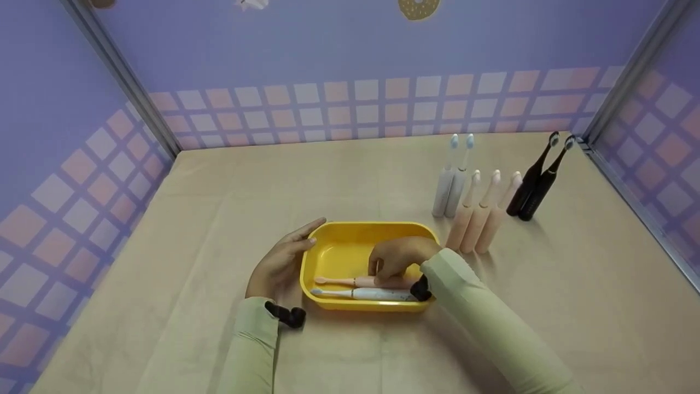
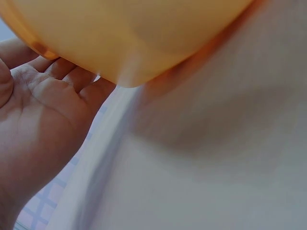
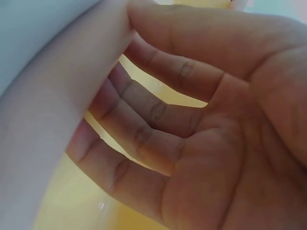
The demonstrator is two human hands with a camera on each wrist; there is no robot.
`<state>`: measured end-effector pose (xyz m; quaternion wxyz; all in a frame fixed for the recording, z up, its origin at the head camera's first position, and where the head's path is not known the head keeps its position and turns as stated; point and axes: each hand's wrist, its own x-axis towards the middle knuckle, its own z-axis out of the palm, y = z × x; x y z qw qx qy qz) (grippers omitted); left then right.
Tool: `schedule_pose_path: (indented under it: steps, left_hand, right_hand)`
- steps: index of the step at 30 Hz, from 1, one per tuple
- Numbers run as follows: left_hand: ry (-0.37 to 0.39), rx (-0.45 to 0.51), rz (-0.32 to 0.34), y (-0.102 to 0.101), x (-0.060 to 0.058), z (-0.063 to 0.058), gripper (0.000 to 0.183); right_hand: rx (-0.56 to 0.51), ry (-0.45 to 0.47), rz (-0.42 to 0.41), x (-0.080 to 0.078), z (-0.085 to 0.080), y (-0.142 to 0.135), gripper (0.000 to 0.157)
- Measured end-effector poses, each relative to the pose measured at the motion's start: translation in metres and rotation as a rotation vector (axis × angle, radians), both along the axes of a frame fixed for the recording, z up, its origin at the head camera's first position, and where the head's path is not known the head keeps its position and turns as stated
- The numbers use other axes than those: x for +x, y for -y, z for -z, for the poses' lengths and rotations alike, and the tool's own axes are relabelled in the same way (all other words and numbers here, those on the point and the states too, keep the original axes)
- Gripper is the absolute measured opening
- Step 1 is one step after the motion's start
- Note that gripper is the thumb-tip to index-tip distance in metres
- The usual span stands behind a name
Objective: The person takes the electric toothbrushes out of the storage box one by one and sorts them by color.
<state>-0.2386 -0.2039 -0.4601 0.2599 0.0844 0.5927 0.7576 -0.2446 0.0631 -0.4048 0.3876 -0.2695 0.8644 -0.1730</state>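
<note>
A yellow plastic box stands in front of me on the table. My left hand holds its left end, thumb over the rim and fingers along the outside; the left wrist view shows those fingers against the wall. Inside the box, a pink electric toothbrush lies beside a white electric toothbrush, both heads pointing left. My right hand reaches in and grips the pink one by its handle, thumb on one side and curled fingers on the other.
Right of the box stand several more electric toothbrushes upright: pink ones, white ones behind them and black ones farther right. A beige cloth covers the table. Purple tiled-pattern walls enclose its back and sides.
</note>
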Motion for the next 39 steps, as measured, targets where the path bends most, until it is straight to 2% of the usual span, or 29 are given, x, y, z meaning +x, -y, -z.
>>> schedule_pose_path:
  steps: [8,15,21,31,39]
  left_hand:
    - [-0.028,-0.019,0.007,0.0013,-0.0006,0.0003,0.056]
    - [-0.021,0.013,0.025,0.0018,-0.0006,0.0009,0.057]
    - [-0.033,0.010,0.027,0.0020,-0.0002,0.0021,0.058]
    - [-0.005,0.031,0.011,0.0015,-0.0008,0.0027,0.057]
    - [-0.044,-0.040,0.004,0.0013,-0.0007,0.0000,0.056]
  right_hand:
    - [0.017,-0.014,-0.036,-0.0015,0.0023,-0.0007,0.026]
    - [0.017,-0.026,-0.080,-0.0028,0.0040,-0.0020,0.027]
    - [0.007,-0.011,-0.076,-0.0023,0.0035,-0.0024,0.028]
    - [-0.026,0.015,-0.074,-0.0033,0.0030,-0.0064,0.033]
    - [-0.035,0.047,-0.070,-0.0040,0.0022,-0.0089,0.036]
